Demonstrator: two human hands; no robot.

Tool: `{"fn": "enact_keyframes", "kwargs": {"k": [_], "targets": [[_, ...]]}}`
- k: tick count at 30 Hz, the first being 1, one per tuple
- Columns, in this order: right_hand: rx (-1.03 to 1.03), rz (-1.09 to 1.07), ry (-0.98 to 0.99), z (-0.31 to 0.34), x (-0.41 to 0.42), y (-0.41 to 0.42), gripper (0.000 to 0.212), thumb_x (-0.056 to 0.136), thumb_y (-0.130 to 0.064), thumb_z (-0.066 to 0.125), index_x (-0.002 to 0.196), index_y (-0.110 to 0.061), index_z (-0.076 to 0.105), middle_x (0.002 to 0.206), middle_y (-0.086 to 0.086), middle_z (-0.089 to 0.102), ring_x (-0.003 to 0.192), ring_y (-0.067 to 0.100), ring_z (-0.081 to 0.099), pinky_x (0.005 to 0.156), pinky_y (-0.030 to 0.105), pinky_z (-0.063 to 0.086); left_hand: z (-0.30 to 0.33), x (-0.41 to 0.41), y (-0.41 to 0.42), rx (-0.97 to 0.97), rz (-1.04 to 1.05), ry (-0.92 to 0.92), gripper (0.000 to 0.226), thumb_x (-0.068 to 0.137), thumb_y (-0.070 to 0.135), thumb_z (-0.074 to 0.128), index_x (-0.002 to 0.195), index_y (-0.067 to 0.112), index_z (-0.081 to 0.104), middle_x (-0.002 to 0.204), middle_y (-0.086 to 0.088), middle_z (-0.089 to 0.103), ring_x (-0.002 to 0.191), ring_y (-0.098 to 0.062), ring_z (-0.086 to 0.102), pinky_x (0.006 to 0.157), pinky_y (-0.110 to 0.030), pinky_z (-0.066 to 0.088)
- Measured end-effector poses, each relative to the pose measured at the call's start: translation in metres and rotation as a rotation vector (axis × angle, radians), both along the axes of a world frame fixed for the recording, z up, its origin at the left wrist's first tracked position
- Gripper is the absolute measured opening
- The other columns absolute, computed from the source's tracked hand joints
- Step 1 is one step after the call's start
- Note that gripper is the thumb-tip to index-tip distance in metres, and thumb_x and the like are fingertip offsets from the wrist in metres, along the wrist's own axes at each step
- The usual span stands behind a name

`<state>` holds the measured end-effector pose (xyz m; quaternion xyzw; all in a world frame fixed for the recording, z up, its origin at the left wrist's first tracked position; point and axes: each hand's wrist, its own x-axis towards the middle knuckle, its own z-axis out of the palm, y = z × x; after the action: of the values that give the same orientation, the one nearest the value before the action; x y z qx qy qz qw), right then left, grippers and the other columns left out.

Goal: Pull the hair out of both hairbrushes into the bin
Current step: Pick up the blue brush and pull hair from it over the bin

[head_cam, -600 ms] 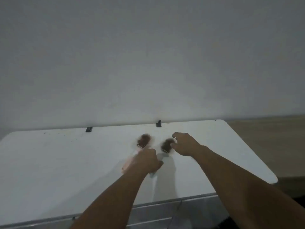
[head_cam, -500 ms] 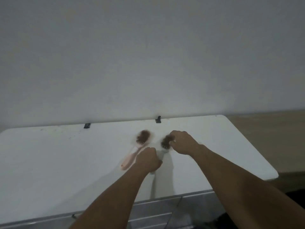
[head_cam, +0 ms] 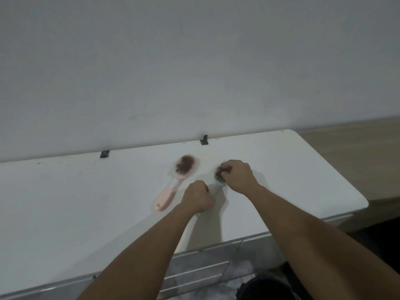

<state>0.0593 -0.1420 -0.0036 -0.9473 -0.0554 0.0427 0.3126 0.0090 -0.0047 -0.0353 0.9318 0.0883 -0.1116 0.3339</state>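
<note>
Two hairbrushes lie on a white table. The pink hairbrush lies on the left, its head covered by a brown clump of hair. To its right is a pale green hairbrush. My left hand is closed around that brush's handle. My right hand rests on its head, fingers pinched into the brown hair there. Most of the green brush is hidden under both hands.
The table stands against a plain grey wall, with two small dark clips on its back edge. A wooden floor shows to the right. A dark round object, possibly the bin, sits below the table's front edge.
My right hand has moved down onto the green brush's head and closed its fingers into the hair. My left hand has stayed on the handle. The view has tilted slightly.
</note>
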Motion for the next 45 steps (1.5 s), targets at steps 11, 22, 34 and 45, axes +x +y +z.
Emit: {"fn": "enact_keyframes", "kwargs": {"k": [11,22,34,45], "targets": [[0.918,-0.381,0.254,0.003,-0.031,-0.071,0.07,0.075,0.003,0.076,0.133,-0.003,0.037,0.116,0.023,0.061,0.081,0.029,0.068,0.058,0.031,0.051,0.024,-0.015,-0.037,-0.584,-0.123,0.113,0.064,0.073,-0.026,0.052,0.121,0.016,0.042,0.094,-0.016,0.049,0.064,-0.024,0.05,0.041,-0.027,0.047],[1.07,-0.269,0.065,-0.003,-0.134,-0.146,0.034,0.08,0.009,0.068,0.096,-0.016,0.054,0.096,0.012,0.066,0.079,0.024,0.065,0.072,0.038,0.054,0.012,-0.069,-0.107,-0.484,-0.381,-0.15,0.024,0.082,0.005,0.066,0.104,-0.004,0.061,0.081,-0.016,0.063,0.056,-0.021,0.064,0.056,-0.032,0.056],[0.963,-0.48,-0.099,-0.091,-0.27,-0.174,0.068,0.077,0.013,0.069,0.136,-0.009,0.042,0.107,0.019,0.062,0.095,0.038,0.069,0.063,0.037,0.063,-0.082,-0.169,-0.145,-0.572,-0.548,-0.138,0.035,0.08,0.035,0.072,0.092,0.006,0.058,0.078,-0.011,0.063,0.05,-0.02,0.061,0.046,-0.025,0.048],[0.984,-0.619,0.062,-0.246,-0.307,-0.185,0.043,0.089,0.009,0.055,0.131,0.005,0.049,0.11,0.033,0.065,0.08,0.036,0.072,0.063,0.038,0.062,-0.213,-0.203,-0.158,-0.446,-0.427,0.041,0.04,0.076,0.052,0.068,0.066,0.016,0.054,0.064,-0.009,0.058,0.045,-0.024,0.054,0.041,-0.023,0.041]]}}
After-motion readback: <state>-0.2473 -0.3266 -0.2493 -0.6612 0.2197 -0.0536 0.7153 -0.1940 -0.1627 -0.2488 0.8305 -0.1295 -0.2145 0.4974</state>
